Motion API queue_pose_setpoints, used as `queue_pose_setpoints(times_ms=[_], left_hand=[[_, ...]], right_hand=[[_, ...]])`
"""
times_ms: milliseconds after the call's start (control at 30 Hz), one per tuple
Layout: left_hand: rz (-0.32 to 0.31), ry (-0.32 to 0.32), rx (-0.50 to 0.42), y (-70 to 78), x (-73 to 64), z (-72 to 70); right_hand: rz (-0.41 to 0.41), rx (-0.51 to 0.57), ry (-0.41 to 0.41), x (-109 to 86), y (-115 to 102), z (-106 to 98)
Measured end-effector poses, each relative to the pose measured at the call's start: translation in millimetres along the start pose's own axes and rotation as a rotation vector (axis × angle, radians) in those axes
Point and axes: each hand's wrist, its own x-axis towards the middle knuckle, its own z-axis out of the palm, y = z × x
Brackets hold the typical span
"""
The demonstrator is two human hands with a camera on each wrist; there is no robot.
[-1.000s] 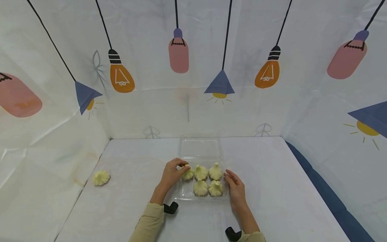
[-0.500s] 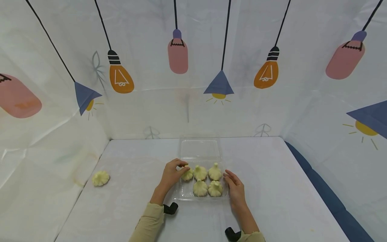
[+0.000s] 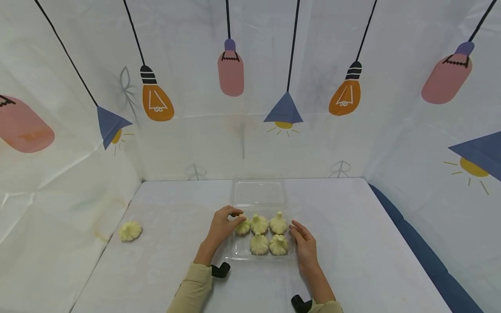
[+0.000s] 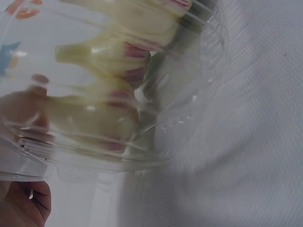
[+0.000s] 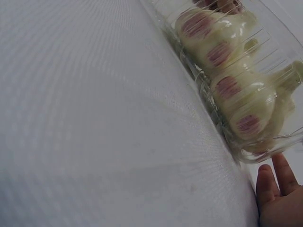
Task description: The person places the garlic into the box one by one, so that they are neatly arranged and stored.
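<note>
A clear plastic clamshell box (image 3: 238,253) sits on the table with its lid (image 3: 258,191) laid back. Garlic bulbs (image 3: 259,244) stand in it in two rows, the front left place bare. At the back left corner my left hand (image 3: 223,224) pinches the stem of a garlic bulb (image 3: 242,228) between thumb and fingers. My right hand (image 3: 306,245) is at the box's right side, its fingers loosely bent. In the right wrist view the fingertips (image 5: 279,170) touch the plastic wall, and purple streaks show on the garlic (image 5: 248,106).
Another garlic bulb (image 3: 131,230) lies alone near the table's left edge. White sheeting (image 3: 188,143) printed with lamps and bulbs hangs behind and at the sides. Blue material (image 3: 415,243) shows past the table's right edge.
</note>
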Motion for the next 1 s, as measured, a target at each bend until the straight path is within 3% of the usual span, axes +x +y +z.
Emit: queue_pose_setpoints(times_ms=[533, 1000], left_hand=[[-0.002, 0.003, -0.075, 1.7, -2.5, -3.8], [0.022, 0.014, -0.030, 6.8, -9.2, -13.6]], right_hand=[[0.005, 0.000, 0.000, -1.3, -1, -1], [0.006, 0.003, -0.014, -2.0, -2, 0]])
